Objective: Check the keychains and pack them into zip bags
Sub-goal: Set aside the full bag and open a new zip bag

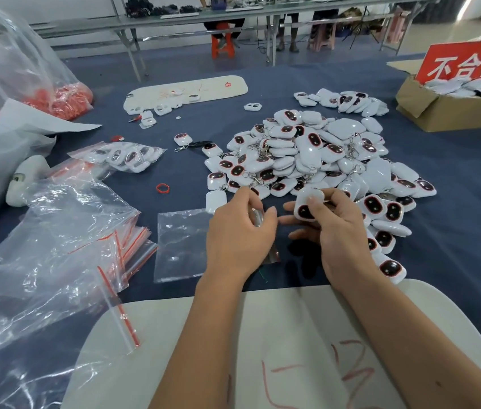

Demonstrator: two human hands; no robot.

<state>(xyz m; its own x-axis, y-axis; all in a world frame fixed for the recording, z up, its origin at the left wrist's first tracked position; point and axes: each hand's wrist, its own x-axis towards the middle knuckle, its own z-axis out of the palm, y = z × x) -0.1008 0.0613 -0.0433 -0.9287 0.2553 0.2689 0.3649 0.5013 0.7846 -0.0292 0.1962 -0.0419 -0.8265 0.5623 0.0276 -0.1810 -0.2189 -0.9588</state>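
Note:
A big heap of white keychains (307,152) with dark oval faces lies on the blue cloth ahead of me. My right hand (333,228) pinches one white keychain (307,203) between thumb and fingers, just in front of the heap. My left hand (239,231) curls round something shiny and partly hidden, which looks like a zip bag (258,215). An empty clear zip bag (178,246) lies flat to the left of that hand. A filled zip bag (124,156) of keychains rests further left.
A stack of red-zip bags (133,246) and loose plastic (41,261) cover the left side. A cardboard box (451,110) with a red sign stands at the far right. White pads (186,91) lie at the back and under my forearms. A red ring (162,188) lies on the cloth.

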